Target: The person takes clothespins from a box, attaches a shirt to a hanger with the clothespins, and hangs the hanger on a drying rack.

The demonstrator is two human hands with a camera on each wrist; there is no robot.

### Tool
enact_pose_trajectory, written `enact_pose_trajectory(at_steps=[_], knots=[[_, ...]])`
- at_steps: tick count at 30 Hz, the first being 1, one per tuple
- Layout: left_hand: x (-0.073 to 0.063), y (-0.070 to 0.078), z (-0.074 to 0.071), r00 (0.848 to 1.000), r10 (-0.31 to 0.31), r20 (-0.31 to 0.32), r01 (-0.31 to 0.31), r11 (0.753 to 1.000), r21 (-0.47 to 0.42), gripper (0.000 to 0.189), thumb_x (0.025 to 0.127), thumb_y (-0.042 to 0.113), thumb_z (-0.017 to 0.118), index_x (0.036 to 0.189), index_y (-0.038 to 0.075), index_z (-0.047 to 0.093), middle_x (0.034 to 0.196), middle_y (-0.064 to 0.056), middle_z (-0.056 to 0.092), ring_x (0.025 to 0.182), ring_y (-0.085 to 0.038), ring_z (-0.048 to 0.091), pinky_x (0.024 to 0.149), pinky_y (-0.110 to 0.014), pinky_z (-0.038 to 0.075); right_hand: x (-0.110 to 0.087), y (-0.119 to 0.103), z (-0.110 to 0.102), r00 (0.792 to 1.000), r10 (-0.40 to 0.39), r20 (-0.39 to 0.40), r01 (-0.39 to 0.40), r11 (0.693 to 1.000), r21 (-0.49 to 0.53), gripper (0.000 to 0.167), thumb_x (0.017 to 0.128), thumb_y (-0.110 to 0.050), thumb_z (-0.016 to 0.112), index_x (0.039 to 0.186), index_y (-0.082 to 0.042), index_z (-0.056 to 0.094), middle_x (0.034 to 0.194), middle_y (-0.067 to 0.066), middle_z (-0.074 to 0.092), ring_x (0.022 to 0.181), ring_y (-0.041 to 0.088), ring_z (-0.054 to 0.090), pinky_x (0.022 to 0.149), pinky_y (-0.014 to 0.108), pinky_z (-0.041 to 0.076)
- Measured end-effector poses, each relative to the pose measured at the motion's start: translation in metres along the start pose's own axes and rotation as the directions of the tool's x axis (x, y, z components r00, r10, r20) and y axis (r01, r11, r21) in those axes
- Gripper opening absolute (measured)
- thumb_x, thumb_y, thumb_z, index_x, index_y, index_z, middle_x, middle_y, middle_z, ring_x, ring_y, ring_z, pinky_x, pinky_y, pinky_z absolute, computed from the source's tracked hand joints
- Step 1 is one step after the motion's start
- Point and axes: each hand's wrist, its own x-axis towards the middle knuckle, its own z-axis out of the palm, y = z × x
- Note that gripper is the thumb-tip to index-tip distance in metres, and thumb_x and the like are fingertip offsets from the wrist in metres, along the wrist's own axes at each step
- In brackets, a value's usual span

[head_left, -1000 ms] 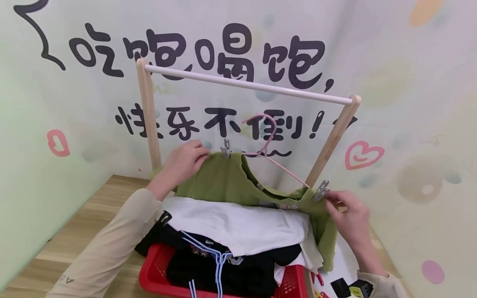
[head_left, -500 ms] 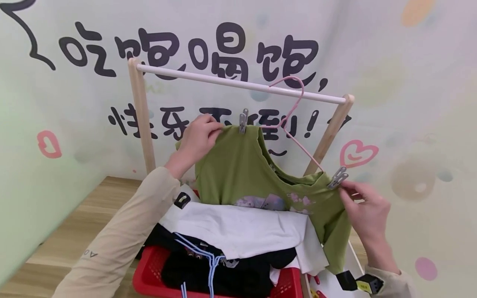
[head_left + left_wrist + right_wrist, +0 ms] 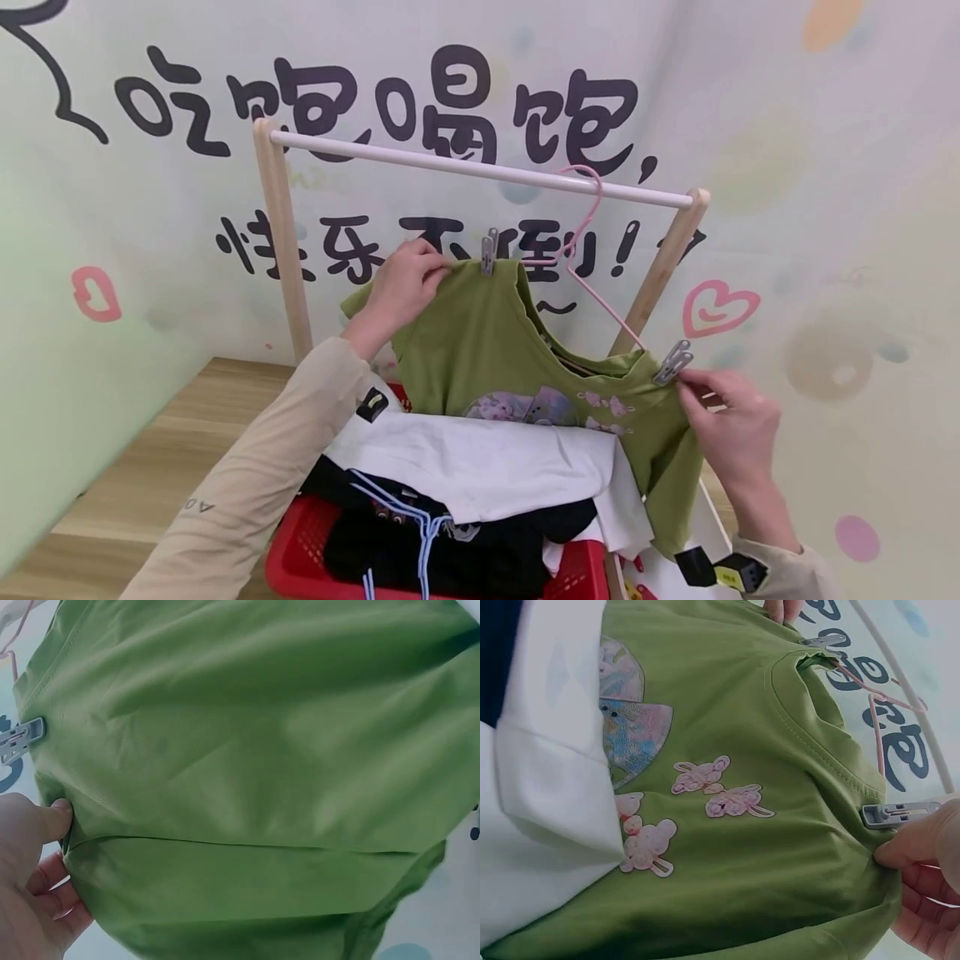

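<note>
A green T-shirt (image 3: 465, 333) hangs on a pink hanger (image 3: 609, 306), held up by the shoulders. At the left shoulder my left hand (image 3: 405, 282) pinches the fabric between thumb and fingers, just outside a grey clothespin (image 3: 489, 252). Beyond a second clothespin (image 3: 672, 363), my right hand (image 3: 738, 421) pinches the other shoulder. The hanger's hook overlaps the white rail (image 3: 450, 167) of a wooden rack. In the right wrist view, pink rabbit prints (image 3: 735, 801) show on the shirt's chest. A white garment (image 3: 480, 458) in front covers its lower part.
Below stands a red basket (image 3: 288, 558) with black clothes (image 3: 442, 558) and blue hangers (image 3: 426, 529) on top. The rack's wooden posts (image 3: 281, 242) rise at both sides. A printed wall cloth (image 3: 810, 208) hangs behind; the wooden table (image 3: 150, 475) shows at left.
Both hands have raised the green T-shirt and hanger, shifting them right, so the hook went from below the rail to overlapping it. In the last half second they sank slightly.
</note>
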Motion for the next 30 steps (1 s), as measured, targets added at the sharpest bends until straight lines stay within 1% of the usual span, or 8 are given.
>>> enact_pose_trajectory(at_steps=[6, 10, 13, 16, 21, 26, 28, 30], knots=[[-0.001, -0.003, 0.005, 1.000, -0.012, 0.009, 0.013, 1.000, -0.024, 0.015, 0.088, 0.007, 0.062, 0.099, 0.001, 0.071, 0.097, -0.014, 0.063, 0.091, -0.029, 0.057, 0.074, -0.040, 0.049, -0.004, 0.002, 0.000, 1.000, 0.010, 0.020, -0.010, 1.000, -0.003, 0.017, 0.068, 0.017, 0.069, 0.082, 0.007, 0.071, 0.073, 0.020, 0.065, 0.074, -0.021, 0.046, 0.063, 0.000, 0.039], [-0.001, -0.006, 0.008, 0.999, -0.020, 0.027, 0.021, 0.999, -0.046, 0.018, 0.089, 0.009, 0.061, 0.103, -0.001, 0.068, 0.103, -0.015, 0.063, 0.096, -0.031, 0.056, 0.083, -0.041, 0.046, -0.008, 0.004, -0.002, 1.000, 0.014, 0.022, -0.015, 0.999, 0.031, 0.021, 0.068, 0.016, 0.071, 0.086, 0.006, 0.072, 0.077, 0.017, 0.066, 0.078, -0.015, 0.051, 0.066, 0.002, 0.040], [-0.003, -0.010, 0.009, 0.999, -0.027, 0.037, 0.029, 0.998, -0.059, 0.023, 0.089, 0.010, 0.061, 0.110, -0.001, 0.065, 0.111, -0.016, 0.062, 0.105, -0.031, 0.054, 0.093, -0.042, 0.041, -0.014, 0.007, -0.007, 0.998, 0.065, 0.022, -0.067, 0.994, 0.084, 0.024, 0.069, 0.015, 0.072, 0.091, 0.005, 0.072, 0.082, 0.003, 0.068, 0.080, -0.009, 0.055, 0.068, 0.004, 0.042], [-0.006, -0.013, 0.008, 0.999, -0.031, 0.041, 0.035, 0.996, -0.079, 0.029, 0.089, 0.009, 0.060, 0.116, -0.001, 0.061, 0.119, -0.017, 0.060, 0.113, -0.032, 0.050, 0.100, -0.042, 0.036, -0.024, 0.010, -0.014, 0.983, 0.182, 0.015, -0.183, 0.979, 0.089, 0.020, 0.075, 0.012, 0.068, 0.094, 0.005, 0.071, 0.087, -0.020, 0.064, 0.079, -0.009, 0.056, 0.068, 0.004, 0.042], [-0.016, -0.014, 0.000, 0.996, -0.041, 0.081, 0.051, 0.991, -0.121, 0.029, 0.090, 0.004, 0.056, 0.118, -0.004, 0.058, 0.119, -0.018, 0.060, 0.112, -0.034, 0.051, 0.100, -0.044, 0.037, -0.048, 0.017, -0.025, 0.932, 0.360, 0.043, -0.361, 0.932, 0.021, 0.015, 0.081, 0.009, 0.063, 0.094, 0.006, 0.070, 0.082, -0.035, 0.058, 0.073, -0.013, 0.054, 0.065, 0.003, 0.042], [-0.032, -0.012, -0.012, 0.990, -0.008, 0.140, 0.025, 0.993, -0.118, 0.019, 0.089, -0.001, 0.055, 0.104, -0.007, 0.064, 0.104, -0.020, 0.064, 0.102, -0.035, 0.056, 0.094, -0.045, 0.041, -0.081, 0.029, -0.036, 0.879, 0.415, 0.234, -0.402, 0.910, -0.104, 0.015, 0.078, 0.007, 0.067, 0.093, 0.005, 0.068, 0.075, -0.009, 0.067, 0.067, -0.013, 0.052, 0.059, 0.006, 0.045], [-0.040, -0.012, -0.017, 0.986, 0.004, 0.164, 0.014, 0.994, -0.112, 0.016, 0.088, -0.002, 0.055, 0.099, -0.007, 0.065, 0.099, -0.020, 0.065, 0.098, -0.036, 0.057, 0.091, -0.046, 0.042, -0.094, 0.035, -0.040, 0.839, 0.421, 0.344, -0.388, 0.907, -0.163, 0.016, 0.078, 0.004, 0.068, 0.094, 0.005, 0.067, 0.075, 0.003, 0.067, 0.067, -0.011, 0.053, 0.058, 0.010, 0.047], [-0.050, -0.013, -0.022, 0.982, 0.018, 0.186, 0.002, 0.994, -0.107, 0.014, 0.087, -0.003, 0.055, 0.095, -0.007, 0.066, 0.094, -0.019, 0.065, 0.094, -0.035, 0.057, 0.088, -0.047, 0.043, -0.106, 0.041, -0.043, 0.773, 0.439, 0.458, -0.393, 0.898, -0.197, 0.017, 0.077, 0.003, 0.070, 0.094, 0.005, 0.066, 0.076, 0.002, 0.067, 0.068, -0.006, 0.054, 0.059, 0.015, 0.049]])
